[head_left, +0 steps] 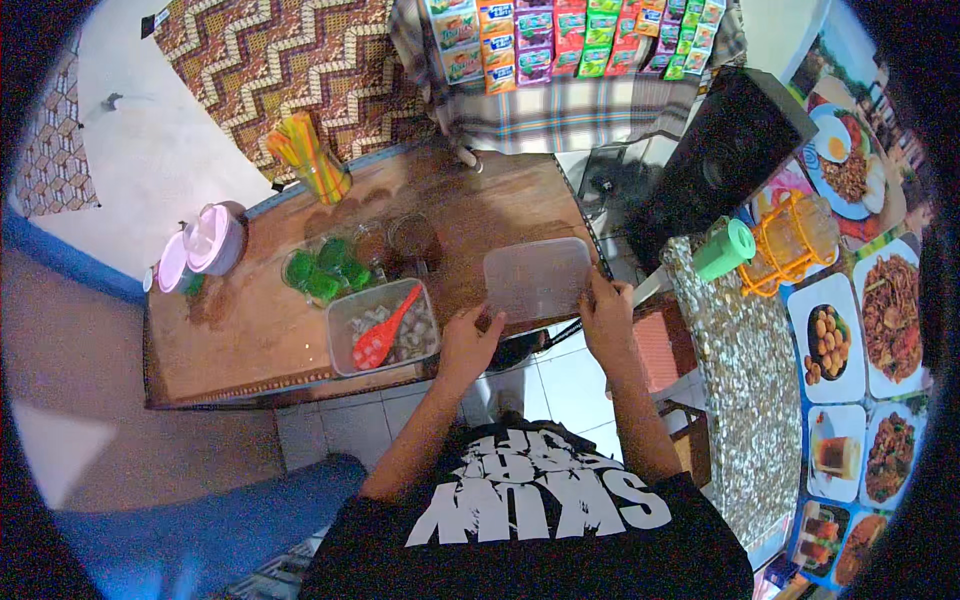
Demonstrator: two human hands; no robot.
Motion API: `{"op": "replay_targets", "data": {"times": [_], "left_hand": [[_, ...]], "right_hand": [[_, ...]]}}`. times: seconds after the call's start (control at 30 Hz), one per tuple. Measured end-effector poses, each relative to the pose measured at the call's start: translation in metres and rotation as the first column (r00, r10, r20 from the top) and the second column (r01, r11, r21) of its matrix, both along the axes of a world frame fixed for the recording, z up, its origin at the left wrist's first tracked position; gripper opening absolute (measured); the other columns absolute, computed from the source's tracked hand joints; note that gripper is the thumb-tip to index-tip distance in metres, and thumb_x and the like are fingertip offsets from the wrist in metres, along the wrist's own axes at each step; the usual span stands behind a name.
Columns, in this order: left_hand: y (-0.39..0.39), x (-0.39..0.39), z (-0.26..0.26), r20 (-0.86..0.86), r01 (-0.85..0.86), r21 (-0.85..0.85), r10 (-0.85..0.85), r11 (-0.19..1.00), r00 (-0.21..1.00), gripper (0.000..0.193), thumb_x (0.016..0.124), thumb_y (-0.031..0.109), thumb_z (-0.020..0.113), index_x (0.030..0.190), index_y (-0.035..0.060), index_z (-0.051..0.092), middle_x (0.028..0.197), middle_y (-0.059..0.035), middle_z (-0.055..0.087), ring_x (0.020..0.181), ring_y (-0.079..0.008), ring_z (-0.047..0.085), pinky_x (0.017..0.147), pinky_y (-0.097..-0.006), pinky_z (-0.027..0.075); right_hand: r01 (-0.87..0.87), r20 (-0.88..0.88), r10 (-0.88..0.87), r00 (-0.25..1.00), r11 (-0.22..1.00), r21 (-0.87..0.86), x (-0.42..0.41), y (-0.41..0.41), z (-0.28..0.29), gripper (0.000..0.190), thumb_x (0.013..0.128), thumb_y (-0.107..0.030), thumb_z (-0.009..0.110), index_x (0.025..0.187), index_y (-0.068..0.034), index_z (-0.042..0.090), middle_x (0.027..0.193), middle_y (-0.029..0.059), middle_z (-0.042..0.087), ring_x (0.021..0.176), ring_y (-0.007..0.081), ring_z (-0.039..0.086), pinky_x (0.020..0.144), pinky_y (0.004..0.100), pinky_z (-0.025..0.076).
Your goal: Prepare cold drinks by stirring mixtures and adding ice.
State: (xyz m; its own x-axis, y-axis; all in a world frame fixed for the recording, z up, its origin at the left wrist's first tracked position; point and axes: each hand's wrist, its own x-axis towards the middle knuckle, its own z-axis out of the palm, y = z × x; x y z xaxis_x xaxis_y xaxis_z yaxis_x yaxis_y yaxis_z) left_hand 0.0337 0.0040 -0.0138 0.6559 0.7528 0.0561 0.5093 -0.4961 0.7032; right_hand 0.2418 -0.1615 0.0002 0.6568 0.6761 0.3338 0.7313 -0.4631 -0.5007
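Observation:
My left hand [472, 341] touches the near left corner of a translucent rectangular plastic tub or lid [537, 279] at the table's near edge. At its right side, the fingers of my right hand [606, 304] hold the rim. Left of my left hand stands a clear rectangular container [334, 337] of ice cubes, with a red slotted plastic spoon [386, 334] lying on the ice. Just behind it are glasses with green contents [324, 271] and glasses with dark contents [409, 238].
The wooden table [247, 337] also bears a holder of colourful straws [309, 161] and lilac plastic tubs [214, 240]. Drink sachets [574, 37] hang behind. To the right are a black loudspeaker [724, 157], a speckled counter [739, 390], a green pitcher [724, 250] and an orange-framed jar rack [787, 244].

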Motion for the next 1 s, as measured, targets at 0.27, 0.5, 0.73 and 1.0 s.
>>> {"op": "replay_targets", "data": {"times": [0.27,0.5,0.73,1.0], "left_hand": [[-0.009,-0.01,0.049,0.036,0.042,-0.245,-0.034,0.969,0.999,0.051,0.099,0.037,0.075,0.137,0.0033,0.068,0.108,-0.0209,0.08,0.082,-0.0308,0.078,0.08,-0.0433,0.061],[-0.016,-0.069,0.09,0.237,0.276,-0.503,-0.177,0.819,0.955,0.046,0.1,0.025,0.078,0.139,0.0033,0.066,0.102,-0.0096,0.076,0.078,-0.0135,0.074,0.068,-0.0315,0.057],[0.015,-0.152,0.125,0.289,0.17,-0.217,-0.103,0.961,0.952,0.045,0.091,0.025,0.087,0.129,0.005,0.073,0.109,-0.0115,0.077,0.088,-0.0192,0.074,0.075,-0.0351,0.058],[0.084,-0.239,0.105,0.042,-0.052,0.158,0.046,0.986,0.998,0.077,0.075,0.039,0.097,0.135,0.0008,0.066,0.128,-0.0198,0.07,0.125,-0.0379,0.064,0.105,-0.048,0.052]], "right_hand": [[0.015,0.075,-0.007,0.997,0.995,-0.102,-0.002,0.0,-0.01,0.035,0.093,-0.007,0.074,0.127,-0.003,0.07,0.134,0.0195,0.065,0.123,0.0434,0.055,0.106,0.053,0.046],[-0.115,0.081,0.111,0.99,0.992,0.046,-0.046,0.033,0.029,0.033,0.093,-0.009,0.074,0.125,-0.005,0.07,0.135,0.019,0.063,0.127,0.0434,0.053,0.11,0.0542,0.043],[-0.438,0.036,0.437,0.899,0.888,0.139,-0.115,0.094,0.072,0.033,0.096,-0.011,0.073,0.128,-0.005,0.069,0.136,0.0187,0.064,0.128,0.0418,0.056,0.112,0.0504,0.045],[-0.686,0.154,0.712,0.685,0.702,-0.191,-0.162,0.176,0.055,0.032,0.094,-0.014,0.066,0.124,-0.006,0.071,0.129,0.0137,0.071,0.119,0.0391,0.063,0.104,0.0546,0.052]]}}
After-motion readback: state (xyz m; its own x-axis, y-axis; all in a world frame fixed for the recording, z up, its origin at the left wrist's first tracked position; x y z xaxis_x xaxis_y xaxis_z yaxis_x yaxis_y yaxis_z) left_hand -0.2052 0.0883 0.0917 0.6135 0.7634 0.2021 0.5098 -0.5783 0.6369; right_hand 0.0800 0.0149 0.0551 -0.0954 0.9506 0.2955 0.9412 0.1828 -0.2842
